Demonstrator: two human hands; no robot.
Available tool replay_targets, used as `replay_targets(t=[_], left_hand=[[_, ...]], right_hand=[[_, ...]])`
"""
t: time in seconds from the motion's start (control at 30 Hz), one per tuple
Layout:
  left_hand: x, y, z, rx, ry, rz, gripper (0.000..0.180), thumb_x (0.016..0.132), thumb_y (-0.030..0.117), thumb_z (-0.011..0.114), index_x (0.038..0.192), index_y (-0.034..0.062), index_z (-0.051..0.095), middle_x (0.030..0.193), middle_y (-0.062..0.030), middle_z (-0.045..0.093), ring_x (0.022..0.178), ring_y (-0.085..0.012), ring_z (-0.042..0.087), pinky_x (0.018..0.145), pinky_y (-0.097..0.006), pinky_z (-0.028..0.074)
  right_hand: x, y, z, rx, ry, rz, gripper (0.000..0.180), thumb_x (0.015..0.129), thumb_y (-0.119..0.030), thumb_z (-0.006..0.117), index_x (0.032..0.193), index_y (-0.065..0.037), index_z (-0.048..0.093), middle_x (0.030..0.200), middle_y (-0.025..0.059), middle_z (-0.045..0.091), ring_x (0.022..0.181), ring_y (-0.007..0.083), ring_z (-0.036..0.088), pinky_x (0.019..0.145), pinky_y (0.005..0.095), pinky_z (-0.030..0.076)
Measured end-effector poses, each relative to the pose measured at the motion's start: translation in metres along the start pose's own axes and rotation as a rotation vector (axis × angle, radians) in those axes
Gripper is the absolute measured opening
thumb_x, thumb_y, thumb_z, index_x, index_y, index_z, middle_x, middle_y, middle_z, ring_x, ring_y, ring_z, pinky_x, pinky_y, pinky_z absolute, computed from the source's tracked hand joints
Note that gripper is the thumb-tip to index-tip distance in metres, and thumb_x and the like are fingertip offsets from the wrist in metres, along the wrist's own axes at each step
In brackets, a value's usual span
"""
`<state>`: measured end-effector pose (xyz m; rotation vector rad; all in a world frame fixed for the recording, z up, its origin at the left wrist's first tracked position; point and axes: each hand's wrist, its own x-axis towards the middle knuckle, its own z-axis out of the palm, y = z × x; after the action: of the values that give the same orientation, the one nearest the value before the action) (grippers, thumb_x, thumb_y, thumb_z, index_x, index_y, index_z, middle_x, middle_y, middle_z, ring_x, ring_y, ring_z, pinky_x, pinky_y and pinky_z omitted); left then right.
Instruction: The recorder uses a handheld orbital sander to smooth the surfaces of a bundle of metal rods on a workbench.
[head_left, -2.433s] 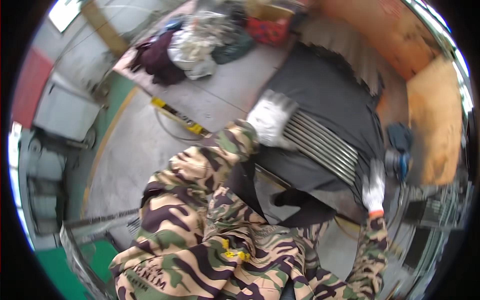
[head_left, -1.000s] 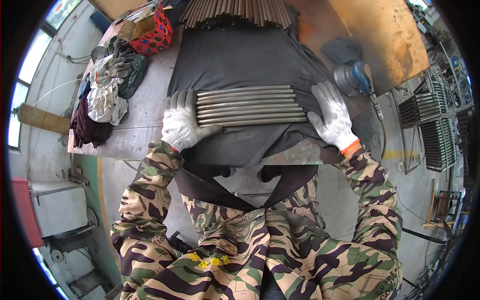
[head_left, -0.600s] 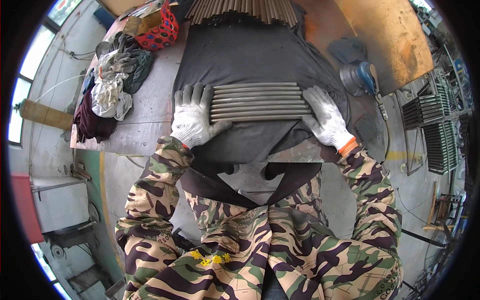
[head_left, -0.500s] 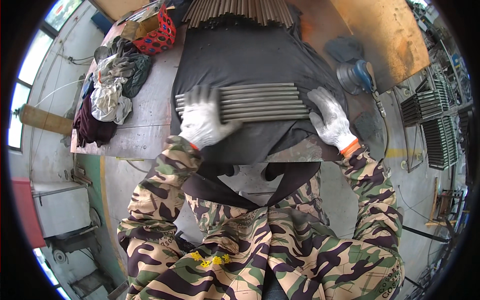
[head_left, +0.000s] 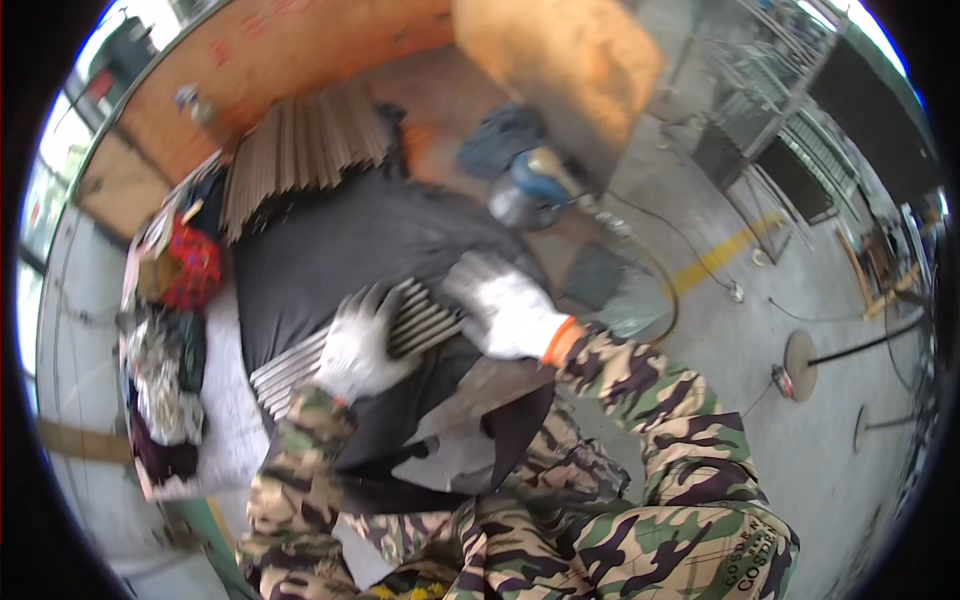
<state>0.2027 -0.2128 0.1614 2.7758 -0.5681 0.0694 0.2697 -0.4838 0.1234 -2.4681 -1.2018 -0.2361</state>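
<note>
A flat row of several grey metal tubes (head_left: 424, 326) lies slantwise on a black cloth (head_left: 295, 275) over the table. My left hand (head_left: 355, 348), in a white knit glove, lies across the middle of the row with its fingers stretched out. The white-gloved right hand (head_left: 503, 308) is beside the tubes' right ends, its fingers extended and slightly blurred. Whether those fingers touch the tube ends, I cannot tell. Nothing shows in its grasp.
A large stack of brownish tubes (head_left: 300, 145) lies on the cloth's far end. A blue round-pad power sander (head_left: 535, 190) stands to the right, near a plywood board (head_left: 570, 55). Rags and gloves (head_left: 160, 385) and a red patterned item (head_left: 190, 268) are piled at the left.
The view has swung to the right, so the table and tubes appear tilted. My right hand has come closer to my left; the left still rests on the tubes.
</note>
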Motion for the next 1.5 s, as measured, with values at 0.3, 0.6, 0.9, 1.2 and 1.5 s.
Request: replay_targets(t=[0.3, 0.6, 0.9, 1.2, 1.5], left_hand=[[-0.003, -0.006, -0.002, 0.224, -0.024, 0.02, 0.093, 0.076, 0.041, 0.081, 0.152, -0.0011, 0.048, 0.15, -0.0293, 0.051, 0.137, -0.0497, 0.051, 0.119, -0.059, 0.043], [0.002, -0.021, -0.003, 0.167, -0.096, -0.101, 0.096, 0.079, 0.045, 0.079, 0.155, -0.0029, 0.045, 0.15, -0.0295, 0.051, 0.135, -0.0499, 0.054, 0.116, -0.056, 0.046], [-0.078, 0.008, 0.013, 0.187, 0.184, -0.034, 0.099, 0.087, 0.051, 0.075, 0.16, -0.0054, 0.04, 0.164, -0.0357, 0.037, 0.152, -0.0569, 0.035, 0.129, -0.064, 0.025], [-0.172, 0.058, 0.022, -0.148, 0.095, -0.092, 0.096, 0.068, 0.034, 0.086, 0.147, -0.0072, 0.052, 0.151, -0.0307, 0.051, 0.144, -0.0532, 0.046, 0.126, -0.064, 0.03], [-0.177, 0.024, 0.045, -0.046, 0.339, -0.012, 0.043, 0.081, 0.018, 0.083, 0.122, 0.0092, 0.075, 0.117, -0.0121, 0.071, 0.109, -0.037, 0.068, 0.096, -0.05, 0.055]], right_hand=[[-0.022, 0.0, -0.009, 0.024, 0.003, -0.093, 0.07, 0.09, -0.039, 0.073, 0.144, 0.003, 0.062, 0.155, 0.0238, 0.055, 0.151, 0.043, 0.044, 0.129, 0.0539, 0.031], [-0.026, -0.007, -0.009, 0.037, -0.106, -0.071, 0.076, 0.093, -0.039, 0.072, 0.154, 0.002, 0.054, 0.16, 0.0253, 0.052, 0.155, 0.0449, 0.04, 0.131, 0.0552, 0.03], [-0.028, 0.002, -0.029, -0.125, -0.165, -0.089, 0.082, 0.094, -0.047, 0.07, 0.157, 0.001, 0.05, 0.163, 0.0279, 0.048, 0.157, 0.0462, 0.036, 0.132, 0.0574, 0.025], [-0.049, -0.032, -0.042, -0.042, -0.114, -0.14, 0.08, 0.08, -0.032, 0.082, 0.149, -0.001, 0.056, 0.153, 0.0243, 0.053, 0.149, 0.0492, 0.045, 0.124, 0.0594, 0.037], [-0.03, -0.034, -0.016, 0.023, 0.07, -0.269, 0.032, 0.08, -0.002, 0.073, 0.11, -0.013, 0.075, 0.105, 0.0064, 0.075, 0.106, 0.0334, 0.071, 0.094, 0.0451, 0.056]])
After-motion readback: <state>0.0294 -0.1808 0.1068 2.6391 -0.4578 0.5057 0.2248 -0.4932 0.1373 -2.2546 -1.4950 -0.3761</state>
